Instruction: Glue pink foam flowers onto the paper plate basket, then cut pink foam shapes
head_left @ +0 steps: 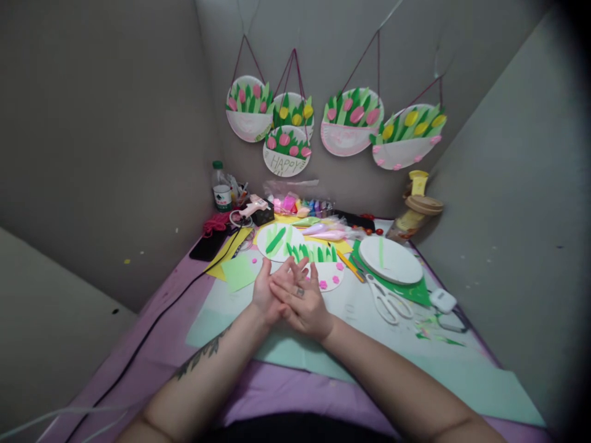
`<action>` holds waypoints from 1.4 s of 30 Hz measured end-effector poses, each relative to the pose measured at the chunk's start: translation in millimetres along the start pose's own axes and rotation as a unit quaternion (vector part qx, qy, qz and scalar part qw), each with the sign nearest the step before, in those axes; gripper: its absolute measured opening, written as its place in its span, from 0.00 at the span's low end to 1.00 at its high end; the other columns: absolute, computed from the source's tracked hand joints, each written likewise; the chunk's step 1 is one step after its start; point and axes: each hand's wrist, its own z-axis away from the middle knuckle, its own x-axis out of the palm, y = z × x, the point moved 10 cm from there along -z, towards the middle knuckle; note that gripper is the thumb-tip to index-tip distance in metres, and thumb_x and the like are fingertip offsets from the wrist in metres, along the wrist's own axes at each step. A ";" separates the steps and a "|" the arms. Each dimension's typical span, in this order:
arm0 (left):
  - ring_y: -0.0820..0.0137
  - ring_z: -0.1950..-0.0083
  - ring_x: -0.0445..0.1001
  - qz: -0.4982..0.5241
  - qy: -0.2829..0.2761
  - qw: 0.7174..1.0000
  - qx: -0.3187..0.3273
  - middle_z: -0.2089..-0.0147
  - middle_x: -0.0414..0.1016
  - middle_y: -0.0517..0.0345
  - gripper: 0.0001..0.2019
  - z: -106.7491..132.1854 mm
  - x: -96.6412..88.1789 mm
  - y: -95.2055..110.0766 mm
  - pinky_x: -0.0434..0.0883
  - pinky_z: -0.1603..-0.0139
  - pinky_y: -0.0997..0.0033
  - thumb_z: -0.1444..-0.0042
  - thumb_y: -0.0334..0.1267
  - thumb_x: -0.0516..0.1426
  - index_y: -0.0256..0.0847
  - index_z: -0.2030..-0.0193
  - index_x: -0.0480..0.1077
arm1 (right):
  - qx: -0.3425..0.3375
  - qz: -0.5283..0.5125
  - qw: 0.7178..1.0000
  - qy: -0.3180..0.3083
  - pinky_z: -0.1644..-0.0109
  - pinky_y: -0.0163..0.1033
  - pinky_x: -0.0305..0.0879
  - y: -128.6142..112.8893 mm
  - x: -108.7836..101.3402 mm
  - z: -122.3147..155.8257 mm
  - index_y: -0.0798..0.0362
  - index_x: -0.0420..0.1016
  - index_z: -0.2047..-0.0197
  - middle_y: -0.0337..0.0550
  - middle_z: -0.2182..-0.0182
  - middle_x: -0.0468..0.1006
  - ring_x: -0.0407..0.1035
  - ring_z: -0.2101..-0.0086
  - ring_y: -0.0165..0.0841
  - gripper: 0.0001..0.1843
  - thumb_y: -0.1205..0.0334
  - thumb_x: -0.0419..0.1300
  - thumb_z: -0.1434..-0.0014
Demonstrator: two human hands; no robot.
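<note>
My left hand (264, 290) and my right hand (302, 301) meet over the middle of the table, palms pressed together and fingers stretched out, the right lying over the left. Nothing shows between them. A ring sits on a right finger. Just beyond the fingertips lies a half paper plate (329, 275) with green paper leaves and small pink flowers. A round plate with green strips (277, 241) lies behind it, to the left.
White scissors (386, 301) and a white plate on green paper (390, 259) lie to the right. A glue gun (253, 208), a bottle (221, 187), coloured clay packs and a black cable crowd the back left. Finished flower plates (351, 122) hang on the wall.
</note>
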 end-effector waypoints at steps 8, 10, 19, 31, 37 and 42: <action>0.57 0.39 0.66 0.002 -0.015 1.000 0.004 0.35 0.60 0.42 0.35 0.3 3.4 3.9 0.62 0.40 0.50 0.41 0.63 0.37 0.41 0.35 0.52 | -0.005 -0.022 1.000 0.015 0.34 0.65 0.24 -1.4 -3.3 -0.5 0.49 0.70 0.43 0.42 0.47 0.74 0.44 0.35 0.48 0.21 0.59 0.50 0.38; 0.58 0.39 0.65 0.004 -0.011 1.000 0.004 0.35 0.60 0.41 0.36 0.3 2.0 5.2 0.63 0.41 0.52 0.41 0.63 0.37 0.39 0.34 0.50 | 0.015 -0.003 1.000 0.027 0.34 0.65 0.24 3.1 -5.7 -0.5 0.49 0.70 0.44 0.43 0.47 0.75 0.44 0.35 0.47 0.20 0.60 0.49 0.38; 0.58 0.36 0.61 -0.002 0.014 1.000 0.018 0.33 0.57 0.42 0.37 1.7 -0.2 8.4 0.63 0.40 0.54 0.40 0.62 0.37 0.40 0.31 0.47 | 0.014 0.025 0.996 0.088 0.34 0.64 0.29 1.6 -16.3 -4.2 0.50 0.75 0.51 0.44 0.51 0.78 0.52 0.37 0.45 0.14 0.62 0.54 0.38; 0.59 0.36 0.61 -0.009 0.013 0.998 0.053 0.33 0.59 0.45 0.37 1.7 -0.7 12.7 0.64 0.40 0.58 0.40 0.62 0.38 0.41 0.31 0.47 | 0.069 -0.015 0.991 0.114 0.34 0.60 0.40 6.4 -20.5 -8.3 0.45 0.78 0.61 0.37 0.57 0.81 0.64 0.46 0.40 0.09 0.65 0.57 0.41; 0.57 0.40 0.67 0.004 0.048 0.998 0.034 0.35 0.60 0.41 0.37 0.4 -8.1 12.6 0.68 0.45 0.55 0.40 0.62 0.38 0.39 0.32 0.48 | 0.039 0.049 0.996 0.057 0.35 0.64 0.37 1.8 -12.2 -6.8 0.46 0.76 0.51 0.42 0.46 0.74 0.55 0.40 0.45 0.16 0.59 0.53 0.39; 0.57 0.41 0.68 0.015 0.030 0.998 0.046 0.35 0.61 0.42 0.37 -1.2 -7.6 20.0 0.69 0.46 0.54 0.41 0.63 0.39 0.41 0.32 0.47 | -0.008 0.041 0.998 0.047 0.35 0.64 0.36 -5.7 -9.0 -7.8 0.44 0.76 0.51 0.41 0.45 0.73 0.54 0.39 0.46 0.16 0.56 0.54 0.40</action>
